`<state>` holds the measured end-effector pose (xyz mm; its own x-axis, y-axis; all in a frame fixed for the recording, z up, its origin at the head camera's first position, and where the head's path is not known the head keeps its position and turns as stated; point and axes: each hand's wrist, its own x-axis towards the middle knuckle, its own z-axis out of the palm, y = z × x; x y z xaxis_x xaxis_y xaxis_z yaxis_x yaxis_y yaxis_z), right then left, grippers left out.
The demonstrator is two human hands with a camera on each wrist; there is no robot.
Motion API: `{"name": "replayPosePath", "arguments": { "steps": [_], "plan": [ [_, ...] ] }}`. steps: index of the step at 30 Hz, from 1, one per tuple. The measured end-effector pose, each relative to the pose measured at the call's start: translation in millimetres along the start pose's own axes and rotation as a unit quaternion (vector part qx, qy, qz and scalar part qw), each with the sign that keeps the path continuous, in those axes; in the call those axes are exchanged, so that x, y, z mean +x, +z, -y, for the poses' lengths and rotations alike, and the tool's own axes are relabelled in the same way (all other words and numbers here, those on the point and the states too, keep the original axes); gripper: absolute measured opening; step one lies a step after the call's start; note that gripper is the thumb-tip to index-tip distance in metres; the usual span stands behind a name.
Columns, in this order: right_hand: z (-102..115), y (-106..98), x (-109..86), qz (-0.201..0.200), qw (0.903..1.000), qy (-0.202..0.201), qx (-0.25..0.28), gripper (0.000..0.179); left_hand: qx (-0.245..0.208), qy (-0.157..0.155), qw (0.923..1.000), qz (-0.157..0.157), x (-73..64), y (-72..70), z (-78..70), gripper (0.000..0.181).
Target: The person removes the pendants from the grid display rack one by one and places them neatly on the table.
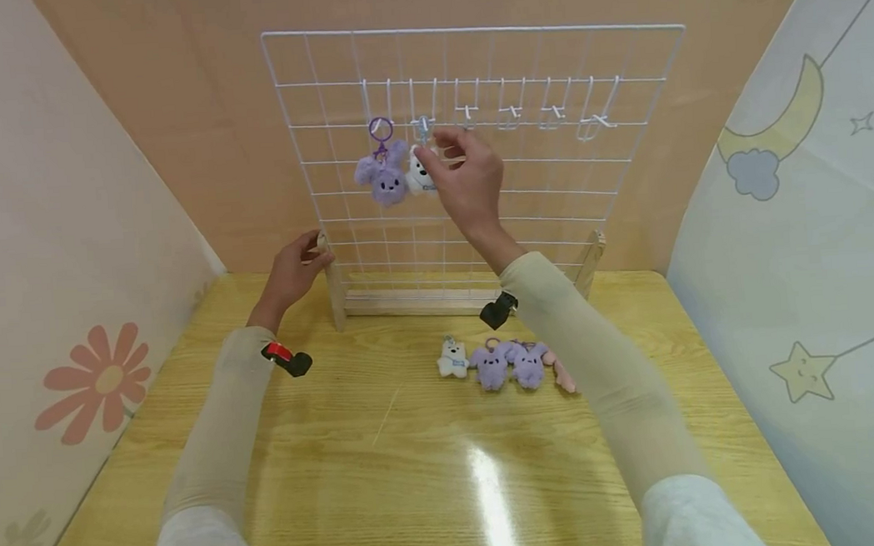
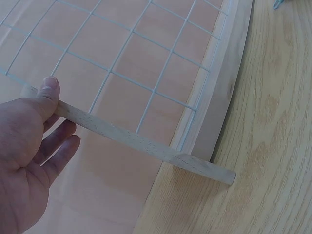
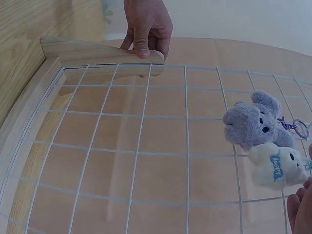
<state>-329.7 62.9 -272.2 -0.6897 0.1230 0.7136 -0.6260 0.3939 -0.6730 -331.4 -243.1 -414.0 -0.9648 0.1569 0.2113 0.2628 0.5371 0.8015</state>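
Observation:
My left hand (image 1: 292, 273) grips the upper end of the wooden side post (image 2: 131, 139) of a white wire grid rack, thumb on one side and fingers behind. My right hand (image 1: 470, 179) is at a white plush bear keychain (image 3: 275, 165), thumb and fingers about its top. The bear's light blue ring (image 1: 424, 126) is at the second hook from the left. To its left, a purple plush keychain (image 1: 389, 180) hangs by a purple ring from the first hook. The right fingertips (image 3: 294, 207) show only partly in the right wrist view.
Several white hooks (image 1: 513, 113) bearing nothing line the grid to the right. On the wooden table (image 1: 389, 476) below lie a white bear keychain (image 1: 452, 360), two purple plush keychains (image 1: 491, 368) and a pink one (image 1: 563, 375) partly hidden by the right sleeve. Walls flank both sides.

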Motion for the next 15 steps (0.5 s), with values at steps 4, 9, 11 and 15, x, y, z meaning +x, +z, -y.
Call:
{"name": "replayPosePath", "arguments": {
  "steps": [4, 9, 11, 15],
  "plan": [
    [-1.1, 4.1, 0.6, -0.008, 0.9999, 0.006, -0.005, 0.031, -0.001, -0.001, 1.0, 0.001, 0.1, 0.5, 0.3, 0.063],
    [-1.6, 8.2, 1.9, -0.023, 0.9997, 0.004, -0.009, 0.032, 0.001, -0.001, 1.0, 0.0, -0.6, 0.6, -0.2, 0.063],
    [-1.6, 9.6, 2.4, -0.026, 0.9995, 0.006, -0.013, 0.031, 0.002, -0.001, 1.0, 0.0, -0.5, 0.2, -0.3, 0.063],
    [-0.7, 10.8, 3.3, -0.027, 0.9993, 0.013, -0.023, 0.029, 0.003, -0.002, 1.0, 0.002, -0.8, 0.1, -0.6, 0.063]
  ]
}}
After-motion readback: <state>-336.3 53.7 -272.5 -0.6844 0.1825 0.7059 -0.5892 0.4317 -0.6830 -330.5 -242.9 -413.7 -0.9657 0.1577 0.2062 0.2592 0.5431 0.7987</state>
